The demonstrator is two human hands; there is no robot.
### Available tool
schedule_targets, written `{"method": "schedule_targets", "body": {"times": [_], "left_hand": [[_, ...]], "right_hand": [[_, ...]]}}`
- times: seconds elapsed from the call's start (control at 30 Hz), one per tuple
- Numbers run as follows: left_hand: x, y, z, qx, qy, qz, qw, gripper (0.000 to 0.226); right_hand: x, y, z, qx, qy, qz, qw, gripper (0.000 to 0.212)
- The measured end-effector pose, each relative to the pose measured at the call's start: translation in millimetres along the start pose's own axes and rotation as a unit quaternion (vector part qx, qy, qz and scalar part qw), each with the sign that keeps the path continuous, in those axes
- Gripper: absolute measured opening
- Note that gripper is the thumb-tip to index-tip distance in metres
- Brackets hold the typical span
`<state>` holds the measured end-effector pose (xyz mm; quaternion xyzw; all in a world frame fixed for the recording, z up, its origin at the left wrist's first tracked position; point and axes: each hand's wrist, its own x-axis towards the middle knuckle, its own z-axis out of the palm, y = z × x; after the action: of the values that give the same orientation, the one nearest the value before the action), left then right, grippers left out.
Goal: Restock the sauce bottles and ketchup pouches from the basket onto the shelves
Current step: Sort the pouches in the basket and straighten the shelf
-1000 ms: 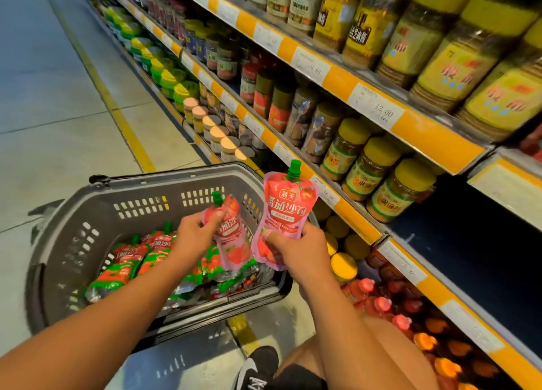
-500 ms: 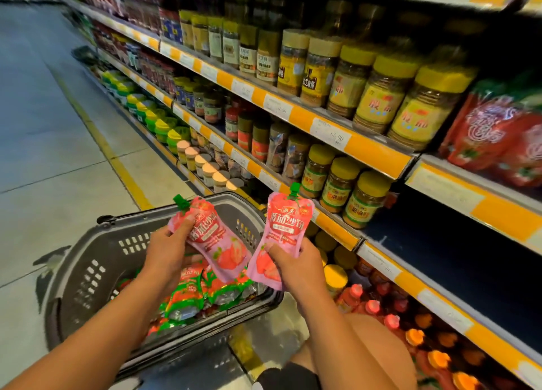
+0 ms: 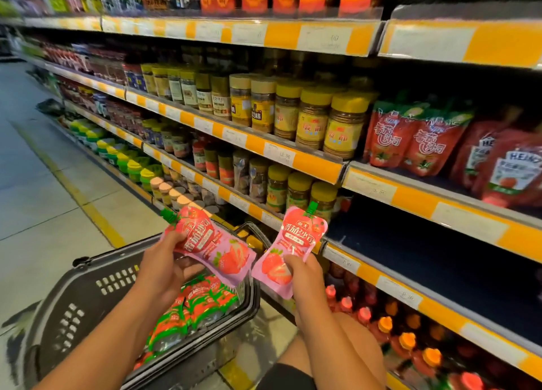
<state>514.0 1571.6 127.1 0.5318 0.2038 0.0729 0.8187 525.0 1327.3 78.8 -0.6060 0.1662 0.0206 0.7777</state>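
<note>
My left hand (image 3: pixel 164 268) grips a pink ketchup pouch (image 3: pixel 217 247) with a green cap, tilted over the grey basket (image 3: pixel 88 296). My right hand (image 3: pixel 305 275) pinches the lower end of a second pink pouch (image 3: pixel 296 237), held upright in front of the shelf edge. More red and green pouches (image 3: pixel 199 304) lie in the basket. Red ketchup pouches (image 3: pixel 410 137) stand on the shelf at upper right. Sauce bottles (image 3: pixel 407 339) with red and orange caps fill the bottom shelf.
Yellow-lidded jars (image 3: pixel 311 117) crowd the shelf left of the red pouches. A dark stretch of shelf (image 3: pixel 440 260) lies right of my right hand. My knee (image 3: pixel 360 348) is below it. The tiled aisle floor (image 3: pixel 38 202) with a yellow line runs left.
The view has risen and turned toward the shelves. Both hands have lifted the pouches higher above the basket, and the left pouch has tilted further to the right.
</note>
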Motion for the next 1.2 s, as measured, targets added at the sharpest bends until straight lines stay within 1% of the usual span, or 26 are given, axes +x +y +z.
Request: {"method": "schedule_targets", "body": {"times": [0.13,0.4,0.57,0.73,0.83,0.93,1.03,1.2], "left_hand": [[-11,1,26,0.01,-0.017,0.004,1.0,0.012],[-42,-4,88,0.05,-0.078,-0.005,0.996,0.015],[-64,-15,127,0.062,-0.139,-0.005,0.988,0.017],[-90,-37,174,0.08,-0.19,-0.029,0.978,0.024],[-108,-60,202,0.094,-0.225,-0.054,0.968,0.025],[-123,-88,227,0.114,-0.249,-0.086,0.958,0.028],[-135,-116,250,0.136,-0.272,-0.115,0.946,0.03],[-154,-154,296,0.181,-0.311,-0.138,0.923,0.029]], "right_hand": [[-8,-6,-23,0.063,0.02,0.001,0.998,0.019],[-29,-27,-78,0.183,0.055,0.002,0.982,0.026],[-39,-39,-154,0.132,0.098,-0.005,0.986,0.031],[-59,-51,-235,0.104,0.137,-0.025,0.985,0.033],[-70,-64,-277,0.092,0.161,-0.022,0.982,0.025],[-74,-81,-312,0.084,0.189,-0.021,0.978,0.026],[-82,-93,-345,0.066,0.205,-0.031,0.976,0.022],[-88,-99,-397,0.047,0.259,-0.048,0.964,0.014]]}}
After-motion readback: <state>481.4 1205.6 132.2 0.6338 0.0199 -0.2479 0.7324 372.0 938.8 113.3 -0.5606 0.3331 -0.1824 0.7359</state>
